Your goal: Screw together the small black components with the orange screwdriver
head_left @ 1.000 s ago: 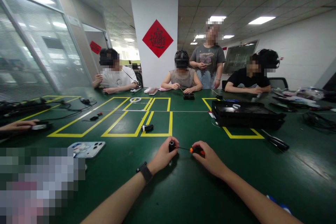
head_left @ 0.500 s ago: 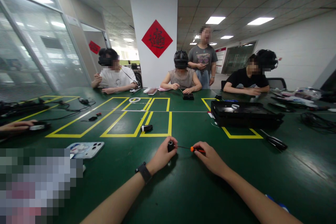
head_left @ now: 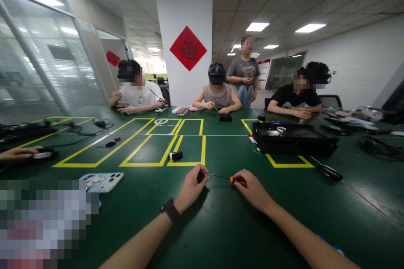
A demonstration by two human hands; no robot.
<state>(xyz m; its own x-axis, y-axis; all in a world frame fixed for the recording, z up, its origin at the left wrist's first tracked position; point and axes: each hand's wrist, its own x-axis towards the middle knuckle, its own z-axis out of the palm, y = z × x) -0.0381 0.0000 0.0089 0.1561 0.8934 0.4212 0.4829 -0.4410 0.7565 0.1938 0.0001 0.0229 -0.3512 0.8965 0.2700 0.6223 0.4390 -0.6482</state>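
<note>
Head view, I'm watching left hand [head_left: 191, 185] pinching a small black piece [head_left: 201, 176], right hand [head_left: 253, 189] pinching an orange-black screwdriver [head_left: 232, 180], its shaft [head_left: 221, 176] pointing toward nine o'clock.

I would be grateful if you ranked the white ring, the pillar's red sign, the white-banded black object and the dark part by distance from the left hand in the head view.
1. Dark part: held in the left hand.
2. White-banded black object: beyond the hand, on the table.
3. White ring: farther across, leftward.
4. Red sign: on the pillar.
</note>
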